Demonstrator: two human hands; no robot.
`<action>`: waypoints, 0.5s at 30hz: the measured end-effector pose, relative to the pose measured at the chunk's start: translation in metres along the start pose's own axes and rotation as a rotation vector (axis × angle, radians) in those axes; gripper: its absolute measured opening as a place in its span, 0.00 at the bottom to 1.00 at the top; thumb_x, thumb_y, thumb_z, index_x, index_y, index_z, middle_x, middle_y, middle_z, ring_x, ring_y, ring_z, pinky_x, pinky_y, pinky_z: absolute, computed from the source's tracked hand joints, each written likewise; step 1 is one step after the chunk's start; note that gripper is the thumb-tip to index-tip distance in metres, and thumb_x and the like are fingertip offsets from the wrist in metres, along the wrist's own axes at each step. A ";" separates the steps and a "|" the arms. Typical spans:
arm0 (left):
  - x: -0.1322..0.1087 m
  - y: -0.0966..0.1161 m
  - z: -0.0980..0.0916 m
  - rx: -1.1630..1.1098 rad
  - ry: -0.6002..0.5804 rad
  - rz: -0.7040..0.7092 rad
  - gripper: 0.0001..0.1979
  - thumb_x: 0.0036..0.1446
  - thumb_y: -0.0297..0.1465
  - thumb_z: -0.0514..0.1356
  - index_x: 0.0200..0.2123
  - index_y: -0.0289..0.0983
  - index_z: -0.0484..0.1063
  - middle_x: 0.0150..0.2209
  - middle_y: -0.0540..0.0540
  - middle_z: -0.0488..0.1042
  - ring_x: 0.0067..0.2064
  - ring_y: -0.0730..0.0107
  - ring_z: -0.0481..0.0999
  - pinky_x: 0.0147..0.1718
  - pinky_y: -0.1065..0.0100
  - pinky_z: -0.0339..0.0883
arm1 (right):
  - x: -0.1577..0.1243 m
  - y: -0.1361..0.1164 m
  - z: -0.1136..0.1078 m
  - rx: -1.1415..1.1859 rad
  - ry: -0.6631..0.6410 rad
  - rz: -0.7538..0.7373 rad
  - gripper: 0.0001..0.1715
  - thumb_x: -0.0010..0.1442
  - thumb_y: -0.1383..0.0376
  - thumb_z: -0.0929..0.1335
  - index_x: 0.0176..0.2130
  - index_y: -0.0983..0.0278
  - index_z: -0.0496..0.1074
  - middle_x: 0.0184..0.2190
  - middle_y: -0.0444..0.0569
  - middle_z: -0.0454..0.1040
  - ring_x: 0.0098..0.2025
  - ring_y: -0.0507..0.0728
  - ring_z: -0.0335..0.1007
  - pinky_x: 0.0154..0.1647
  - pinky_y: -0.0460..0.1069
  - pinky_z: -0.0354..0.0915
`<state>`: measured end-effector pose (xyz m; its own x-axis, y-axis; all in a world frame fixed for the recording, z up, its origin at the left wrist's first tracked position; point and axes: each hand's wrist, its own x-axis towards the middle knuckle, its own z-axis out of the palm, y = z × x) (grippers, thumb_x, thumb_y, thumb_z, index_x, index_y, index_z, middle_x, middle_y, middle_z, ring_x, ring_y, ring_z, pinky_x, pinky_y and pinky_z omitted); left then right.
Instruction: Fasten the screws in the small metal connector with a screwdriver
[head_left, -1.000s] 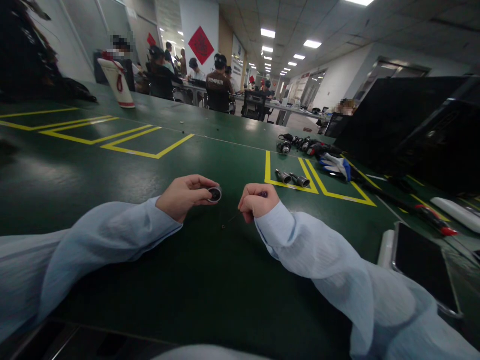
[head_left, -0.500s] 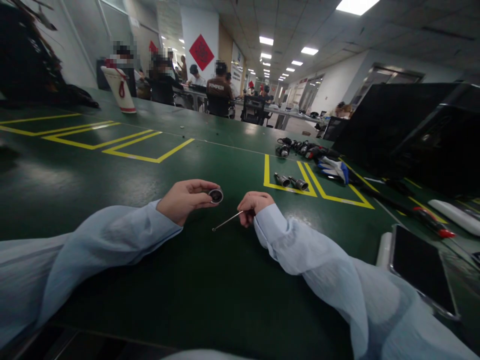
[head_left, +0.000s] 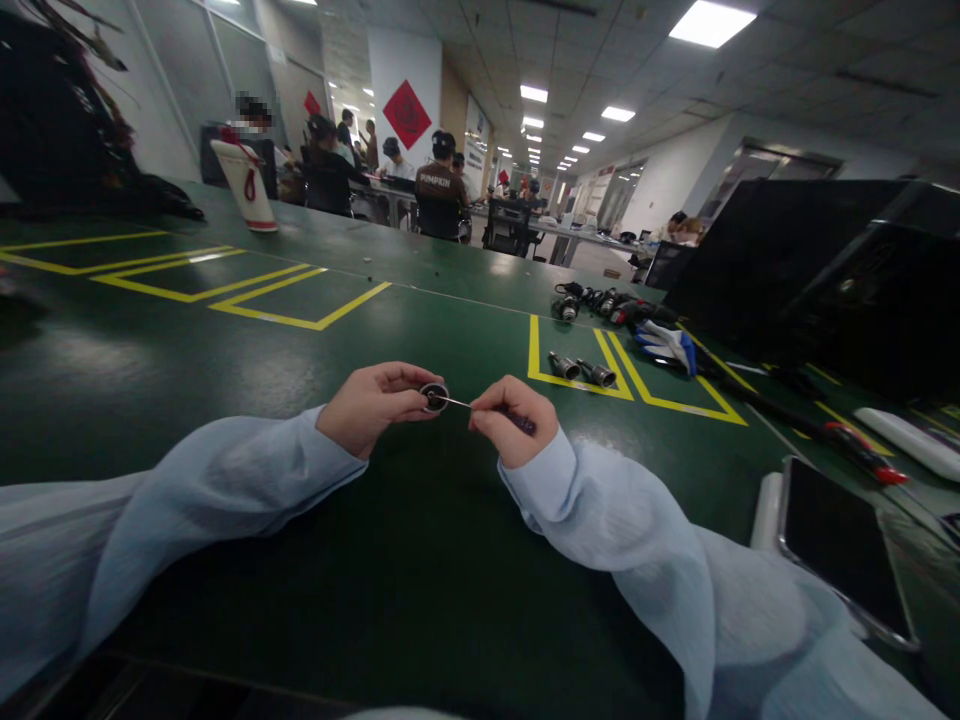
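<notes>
My left hand (head_left: 367,408) pinches a round metal connector (head_left: 433,390) between thumb and fingers, its dark open end turned towards me. Closed around the dark handle of a thin-shafted screwdriver (head_left: 459,403) is my right hand (head_left: 516,415). The shaft points left, and its tip reaches into the connector's open end; exactly what it touches inside is too small to tell. Both hands are held above the green table (head_left: 405,560). Two similar metal connectors (head_left: 564,366) lie beyond my right hand, inside a yellow taped outline.
Farther right are black cables (head_left: 600,296), a blue-and-white glove (head_left: 667,345) and a red-and-black tool (head_left: 862,452). A phone (head_left: 844,550) lies near my right forearm. A white cup (head_left: 247,188) stands back left, a black monitor (head_left: 795,260) at right. People sit at tables beyond.
My right hand has turned and raised the screwdriver, bringing its tip from below the connector up into the open end. My left hand holds the connector almost unmoved.
</notes>
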<state>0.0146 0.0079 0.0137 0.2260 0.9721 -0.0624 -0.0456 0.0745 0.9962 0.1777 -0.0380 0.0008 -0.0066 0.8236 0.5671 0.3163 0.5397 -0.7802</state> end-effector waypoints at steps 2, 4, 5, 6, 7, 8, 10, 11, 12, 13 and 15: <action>0.000 -0.001 -0.001 0.011 -0.009 0.011 0.15 0.33 0.25 0.67 0.31 0.32 0.73 0.31 0.43 0.77 0.33 0.65 0.77 0.37 0.63 0.71 | -0.001 0.001 0.001 -0.071 -0.025 -0.067 0.04 0.48 0.69 0.64 0.23 0.63 0.66 0.21 0.42 0.68 0.25 0.51 0.64 0.28 0.47 0.60; 0.001 -0.002 -0.001 0.023 -0.017 0.022 0.16 0.33 0.26 0.67 0.31 0.31 0.73 0.31 0.43 0.77 0.34 0.65 0.77 0.37 0.63 0.71 | -0.002 0.001 0.000 -0.125 -0.039 -0.120 0.05 0.49 0.70 0.63 0.23 0.63 0.66 0.21 0.43 0.67 0.25 0.51 0.64 0.28 0.47 0.61; 0.001 -0.002 -0.001 0.032 -0.019 0.027 0.16 0.33 0.26 0.67 0.31 0.31 0.73 0.31 0.43 0.77 0.34 0.65 0.77 0.37 0.63 0.71 | -0.002 0.000 0.000 -0.146 -0.044 -0.146 0.05 0.49 0.71 0.63 0.24 0.63 0.66 0.21 0.42 0.67 0.25 0.50 0.64 0.28 0.46 0.60; 0.001 -0.002 -0.001 0.043 -0.018 0.036 0.16 0.33 0.26 0.68 0.31 0.31 0.73 0.31 0.43 0.77 0.34 0.65 0.77 0.37 0.63 0.71 | -0.002 0.000 0.000 -0.167 -0.046 -0.173 0.05 0.49 0.71 0.63 0.24 0.63 0.66 0.21 0.42 0.67 0.25 0.50 0.64 0.28 0.46 0.60; 0.002 -0.002 -0.002 0.057 -0.017 0.047 0.16 0.33 0.27 0.68 0.31 0.31 0.73 0.31 0.43 0.77 0.33 0.65 0.77 0.36 0.63 0.71 | -0.002 -0.001 0.000 -0.189 -0.046 -0.198 0.05 0.49 0.72 0.63 0.24 0.63 0.66 0.21 0.43 0.67 0.25 0.50 0.64 0.28 0.46 0.60; 0.002 -0.003 -0.002 0.069 -0.014 0.060 0.16 0.33 0.27 0.68 0.31 0.31 0.73 0.30 0.43 0.77 0.33 0.66 0.76 0.36 0.63 0.71 | -0.002 -0.001 0.000 -0.209 -0.049 -0.222 0.05 0.48 0.72 0.63 0.24 0.64 0.66 0.21 0.43 0.67 0.25 0.50 0.64 0.28 0.46 0.61; 0.003 -0.004 -0.001 0.091 -0.001 0.089 0.15 0.33 0.27 0.67 0.30 0.31 0.73 0.29 0.44 0.77 0.31 0.66 0.76 0.34 0.64 0.72 | -0.002 -0.003 0.001 -0.244 -0.060 -0.264 0.06 0.48 0.73 0.63 0.24 0.64 0.65 0.21 0.43 0.67 0.26 0.50 0.64 0.29 0.46 0.61; 0.003 -0.004 -0.001 0.098 0.009 0.103 0.14 0.33 0.27 0.67 0.29 0.31 0.73 0.29 0.44 0.77 0.31 0.66 0.76 0.33 0.65 0.72 | -0.003 -0.004 0.001 -0.259 -0.066 -0.281 0.06 0.49 0.73 0.63 0.24 0.63 0.65 0.22 0.44 0.68 0.26 0.51 0.64 0.29 0.46 0.61; 0.003 -0.005 -0.001 0.103 0.019 0.117 0.13 0.33 0.27 0.67 0.28 0.31 0.73 0.29 0.44 0.77 0.30 0.66 0.76 0.32 0.65 0.72 | -0.003 -0.005 0.001 -0.274 -0.075 -0.296 0.06 0.49 0.73 0.63 0.24 0.64 0.65 0.22 0.44 0.68 0.26 0.51 0.64 0.29 0.46 0.61; 0.003 -0.005 0.000 0.108 0.029 0.129 0.12 0.33 0.26 0.66 0.27 0.31 0.73 0.29 0.44 0.77 0.30 0.66 0.76 0.31 0.66 0.72 | -0.003 -0.006 0.001 -0.291 -0.083 -0.315 0.06 0.49 0.73 0.62 0.24 0.64 0.65 0.22 0.45 0.68 0.26 0.51 0.64 0.29 0.46 0.61; 0.003 -0.004 0.001 0.122 0.045 0.146 0.09 0.34 0.25 0.65 0.25 0.32 0.73 0.29 0.45 0.77 0.29 0.66 0.76 0.30 0.66 0.72 | -0.004 -0.008 0.001 -0.334 -0.110 -0.375 0.06 0.50 0.73 0.62 0.24 0.65 0.65 0.22 0.47 0.68 0.26 0.51 0.64 0.29 0.46 0.61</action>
<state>0.0161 0.0104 0.0093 0.1817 0.9798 0.0831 0.0439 -0.0925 0.9947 0.1739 -0.0454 0.0048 -0.2715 0.6073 0.7467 0.5586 0.7312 -0.3916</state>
